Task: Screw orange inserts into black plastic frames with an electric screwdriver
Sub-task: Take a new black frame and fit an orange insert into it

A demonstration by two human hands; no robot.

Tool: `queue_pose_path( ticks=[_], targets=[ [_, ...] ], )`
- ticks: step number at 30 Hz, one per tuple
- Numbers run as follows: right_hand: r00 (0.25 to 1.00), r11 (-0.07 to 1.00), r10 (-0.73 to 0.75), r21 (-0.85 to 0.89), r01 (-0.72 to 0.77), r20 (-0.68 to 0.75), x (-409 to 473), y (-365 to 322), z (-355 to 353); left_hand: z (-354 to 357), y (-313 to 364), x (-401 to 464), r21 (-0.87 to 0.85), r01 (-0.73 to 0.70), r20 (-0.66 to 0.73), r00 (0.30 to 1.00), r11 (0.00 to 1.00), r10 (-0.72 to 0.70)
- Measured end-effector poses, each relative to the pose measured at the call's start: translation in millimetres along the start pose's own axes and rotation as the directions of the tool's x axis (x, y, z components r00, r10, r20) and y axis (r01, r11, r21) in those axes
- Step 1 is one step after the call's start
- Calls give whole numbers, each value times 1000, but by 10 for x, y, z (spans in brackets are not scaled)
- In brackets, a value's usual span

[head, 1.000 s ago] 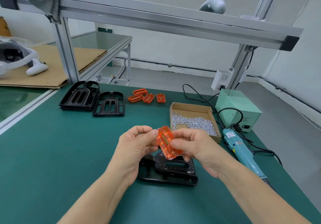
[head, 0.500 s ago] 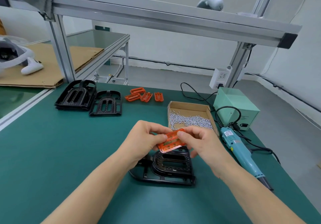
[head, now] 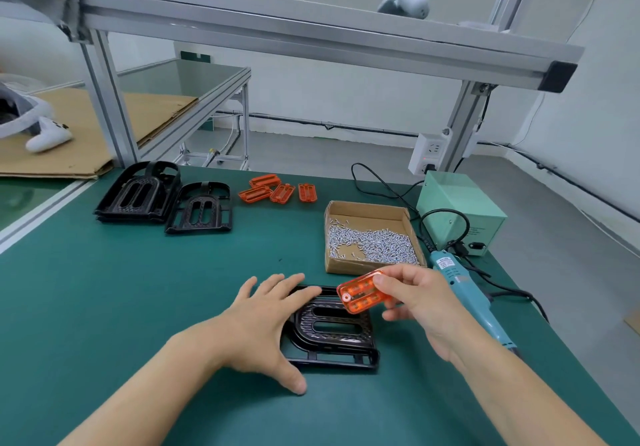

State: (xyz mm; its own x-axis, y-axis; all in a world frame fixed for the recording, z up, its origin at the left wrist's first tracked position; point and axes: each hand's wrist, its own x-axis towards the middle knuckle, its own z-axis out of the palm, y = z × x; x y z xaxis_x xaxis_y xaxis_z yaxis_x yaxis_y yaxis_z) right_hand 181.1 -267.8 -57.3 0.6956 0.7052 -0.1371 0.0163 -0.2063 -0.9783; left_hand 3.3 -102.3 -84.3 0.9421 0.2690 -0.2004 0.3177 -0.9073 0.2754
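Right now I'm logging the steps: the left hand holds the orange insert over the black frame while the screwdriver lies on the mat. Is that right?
Not quite: the head view shows the right hand pinching the orange insert over the black frame. The left hand rests spread on the frame's left edge. The screwdriver does lie on the mat.

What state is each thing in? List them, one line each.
Left hand: open, fingers resting on frame.
Right hand: pinching insert.
Insert: held above frame, not seated.
Frame: flat on mat, slots empty.
Screwdriver: lying idle.
Box: open, holding screws.
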Motion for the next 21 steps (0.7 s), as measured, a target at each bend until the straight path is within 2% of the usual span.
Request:
queue_pose_path(
  ticks=[4, 7, 12, 14, 17, 21],
  targets=[
    [1000, 998, 8, 60, -7, -14, -13, -11, 15, -107, -1, 16, 48, -24, -115, 993, 999, 30],
    [1000, 989, 8, 145, -4, -20, -23, -43, 18, -130, -9, 4, 21, -14, -175, 984, 1000, 17],
    [999, 986, 31, 166, -26, -22, -29, -53, 75, -256, -22, 14, -253, 11, -206, 977, 968, -64],
    [999, 979, 32, 201, -28, -19, -30, -64, 97, -339, -9, 5, -270, 19, -259, 962, 963, -92],
    [999, 953, 8, 304, 6, -43, -15, -119, 107, -449, 17, -34, -268, -8, -426, 898, 963, -111],
    [994, 912, -52, 400, 89, -101, 20, -221, 87, -441, 95, -150, -83, -188, -640, 763, 979, 93]
  ],
)
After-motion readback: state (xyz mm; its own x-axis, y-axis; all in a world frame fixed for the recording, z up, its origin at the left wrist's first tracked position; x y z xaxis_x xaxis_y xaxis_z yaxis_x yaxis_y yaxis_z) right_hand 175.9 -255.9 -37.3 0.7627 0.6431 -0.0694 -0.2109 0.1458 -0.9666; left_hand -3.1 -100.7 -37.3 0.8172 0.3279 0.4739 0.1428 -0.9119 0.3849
